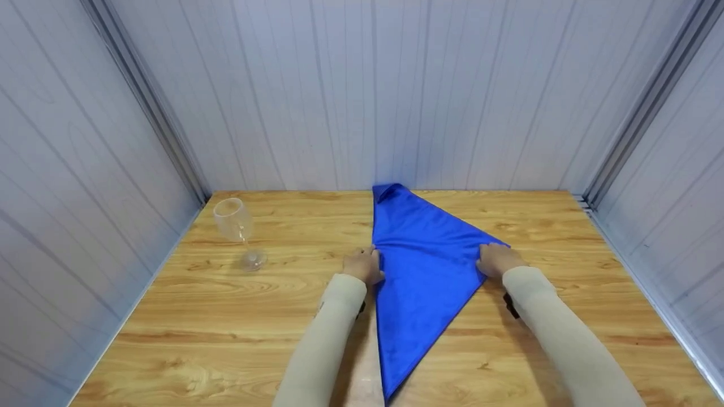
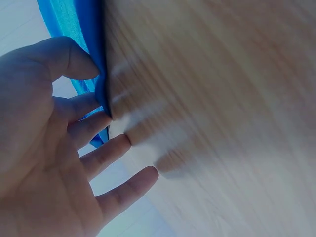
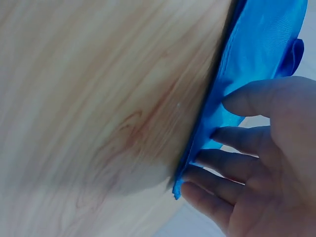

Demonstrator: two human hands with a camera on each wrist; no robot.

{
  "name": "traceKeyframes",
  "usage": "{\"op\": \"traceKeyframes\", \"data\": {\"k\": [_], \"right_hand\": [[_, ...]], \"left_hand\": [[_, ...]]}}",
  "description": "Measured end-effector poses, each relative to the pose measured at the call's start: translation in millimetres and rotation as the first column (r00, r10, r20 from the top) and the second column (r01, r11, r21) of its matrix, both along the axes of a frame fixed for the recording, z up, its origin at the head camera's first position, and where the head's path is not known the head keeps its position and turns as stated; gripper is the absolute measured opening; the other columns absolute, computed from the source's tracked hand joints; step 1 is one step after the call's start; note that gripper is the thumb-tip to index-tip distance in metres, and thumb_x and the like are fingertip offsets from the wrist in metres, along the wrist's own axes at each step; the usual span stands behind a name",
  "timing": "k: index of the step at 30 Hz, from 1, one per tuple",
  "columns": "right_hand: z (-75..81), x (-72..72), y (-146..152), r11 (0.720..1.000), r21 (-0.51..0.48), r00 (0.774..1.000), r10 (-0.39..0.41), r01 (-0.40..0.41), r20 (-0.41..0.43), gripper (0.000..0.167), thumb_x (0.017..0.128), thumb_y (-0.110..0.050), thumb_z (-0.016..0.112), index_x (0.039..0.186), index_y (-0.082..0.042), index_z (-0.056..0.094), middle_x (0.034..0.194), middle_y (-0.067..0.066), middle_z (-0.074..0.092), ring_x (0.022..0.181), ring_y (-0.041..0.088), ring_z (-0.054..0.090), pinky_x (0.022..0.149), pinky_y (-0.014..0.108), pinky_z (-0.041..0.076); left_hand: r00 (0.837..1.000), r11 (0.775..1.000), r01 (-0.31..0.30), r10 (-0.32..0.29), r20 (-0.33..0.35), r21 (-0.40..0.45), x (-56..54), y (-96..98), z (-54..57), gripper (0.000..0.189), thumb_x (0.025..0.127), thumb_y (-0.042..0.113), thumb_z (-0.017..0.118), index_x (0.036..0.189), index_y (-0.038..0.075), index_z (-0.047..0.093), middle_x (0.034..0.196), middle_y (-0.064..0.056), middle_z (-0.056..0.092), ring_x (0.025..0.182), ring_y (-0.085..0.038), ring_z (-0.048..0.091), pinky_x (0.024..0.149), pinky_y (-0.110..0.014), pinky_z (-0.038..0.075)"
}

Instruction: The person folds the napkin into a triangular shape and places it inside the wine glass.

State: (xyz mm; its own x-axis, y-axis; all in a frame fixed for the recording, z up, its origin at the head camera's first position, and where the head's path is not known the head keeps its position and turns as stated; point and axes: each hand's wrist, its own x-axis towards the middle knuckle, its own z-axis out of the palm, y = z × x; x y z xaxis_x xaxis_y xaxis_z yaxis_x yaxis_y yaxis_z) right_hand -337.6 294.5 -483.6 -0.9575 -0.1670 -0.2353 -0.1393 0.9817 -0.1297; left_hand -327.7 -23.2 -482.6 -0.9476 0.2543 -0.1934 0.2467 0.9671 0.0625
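Observation:
A blue cloth (image 1: 421, 271), folded into a rough triangle, lies on the wooden table with soft creases across its upper half. At its left edge is my left hand (image 1: 363, 265). In the left wrist view, the thumb and index fingertips touch the cloth's edge, with a gap between them, while the other fingers spread out toward the wood. My right hand (image 1: 499, 260) rests at the cloth's right corner. Seen from the right wrist, its fairly straight fingers (image 3: 217, 182) lie along the cloth's edge, thumb apart from them.
A clear stemmed glass (image 1: 233, 223) stands on the left of the wooden table (image 1: 226, 333). White panel walls (image 1: 339, 96) close off the back and both sides. The cloth's far corner (image 1: 387, 191), partly turned over, reaches the back wall.

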Motion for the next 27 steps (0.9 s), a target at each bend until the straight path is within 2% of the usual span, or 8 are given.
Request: {"op": "traceKeyframes", "data": {"k": [3,6,9,15,22,27], "right_hand": [[-0.5,-0.9,-0.6,1.000,0.014,1.000,-0.003,0.003,-0.004,0.031,0.098,-0.013,0.052,0.111,0.013,0.061,0.118,0.034,0.060,0.111,0.046,0.059,0.091,0.056,0.049],[-1.1,-1.6,0.0,1.000,0.020,1.000,-0.011,0.011,0.000,0.023,0.097,-0.012,0.055,0.098,0.009,0.063,0.108,0.031,0.064,0.096,0.036,0.062,0.080,0.051,0.051],[-0.8,-1.3,0.5,1.000,0.026,1.000,-0.013,0.013,-0.003,0.021,0.097,-0.012,0.055,0.095,0.007,0.064,0.105,0.030,0.064,0.092,0.035,0.062,0.077,0.051,0.052],[2.6,2.5,-2.4,0.998,0.057,0.999,0.018,-0.017,-0.027,0.022,0.096,-0.013,0.056,0.091,0.007,0.065,0.102,0.030,0.065,0.097,0.042,0.065,0.077,0.055,0.054],[7.0,11.0,-9.8,0.994,0.084,0.997,0.074,-0.075,0.004,0.022,0.095,-0.011,0.057,0.081,0.003,0.065,0.088,0.021,0.065,0.078,0.029,0.059,0.071,0.047,0.054],[10.8,17.3,-16.1,0.990,0.095,0.995,0.101,-0.103,0.027,0.020,0.094,-0.009,0.057,0.087,0.007,0.068,0.092,0.024,0.066,0.085,0.032,0.063,0.076,0.048,0.055]], "left_hand": [[1.000,1.000,0.002,-0.002,0.003,-0.011,-0.8,-0.2,0.9,0.060,0.099,0.039,0.060,0.150,0.011,0.045,0.157,-0.003,0.039,0.140,-0.027,0.040,0.106,-0.049,0.042],[1.000,1.000,0.005,-0.005,0.001,-0.021,-0.7,-0.1,1.4,0.061,0.099,0.040,0.060,0.151,0.011,0.044,0.157,-0.003,0.039,0.140,-0.027,0.040,0.107,-0.049,0.041],[1.000,1.000,0.001,-0.001,0.001,-0.012,-0.8,-0.4,1.8,0.063,0.099,0.040,0.060,0.151,0.010,0.043,0.157,-0.004,0.039,0.141,-0.027,0.038,0.109,-0.049,0.038],[1.000,1.000,-0.016,0.016,0.009,0.009,-4.5,-2.4,0.8,0.063,0.098,0.038,0.061,0.152,0.012,0.043,0.158,-0.004,0.038,0.143,-0.026,0.034,0.111,-0.050,0.033],[1.000,1.000,-0.015,0.015,-0.016,-0.001,-8.7,-5.4,0.5,0.059,0.098,0.035,0.062,0.150,0.013,0.046,0.155,-0.003,0.042,0.142,-0.025,0.035,0.110,-0.053,0.034],[1.000,1.000,-0.005,0.005,-0.028,-0.011,-11.2,-6.7,2.4,0.057,0.098,0.034,0.063,0.149,0.014,0.047,0.154,-0.002,0.044,0.141,-0.025,0.037,0.109,-0.052,0.035]]}}
